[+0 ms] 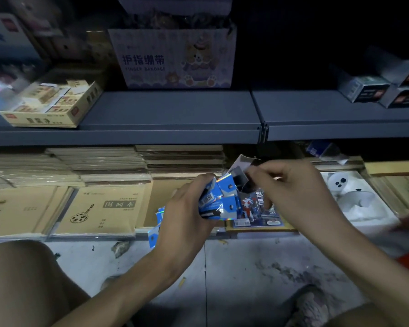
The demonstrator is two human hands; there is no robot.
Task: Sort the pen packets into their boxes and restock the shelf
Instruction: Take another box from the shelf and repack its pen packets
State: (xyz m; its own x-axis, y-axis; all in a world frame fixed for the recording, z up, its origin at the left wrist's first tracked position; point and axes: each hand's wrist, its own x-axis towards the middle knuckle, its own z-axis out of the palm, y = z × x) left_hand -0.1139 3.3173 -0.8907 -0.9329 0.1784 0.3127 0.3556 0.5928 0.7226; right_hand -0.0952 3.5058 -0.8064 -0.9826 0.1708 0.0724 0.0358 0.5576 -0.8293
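A: Quick, where r the pkts?

B: A bundle of shiny blue foil pen packets [219, 197] is in the left hand [187, 208], fingers wrapped round it, held over the front edge of the lower shelf [90, 237]. A few blue ones stick out below the palm.

A: And the right hand?

B: The right hand [293, 192] pinches a dark grey-black packet with a pale top flap [240, 175], thumb + fingertips at its upper end. That pkt touches the top of the blue bundle.

A: Why hold them like that?

B: Prob. sorting: the left clamps the stack so the printed faces show, and the right picks out the odd colour. That's my read, not certain.

A: Where do they go?

B: What looks like an open tan cardboard box [158, 201] sits on the lower shelf just behind the left hand, beside the tan drawing books [104, 208]. A blue printed box with a red-silver figure [255, 210] lies under the right hand, near the front edge. Can't tell which pkt belongs where.

A: Restock?

B: Not yet begun, imo. The grey metal upper shelf [175, 109] carries a purple-white finger-bandage carton [175, 57] at its back, but no pen boxes I can make out.
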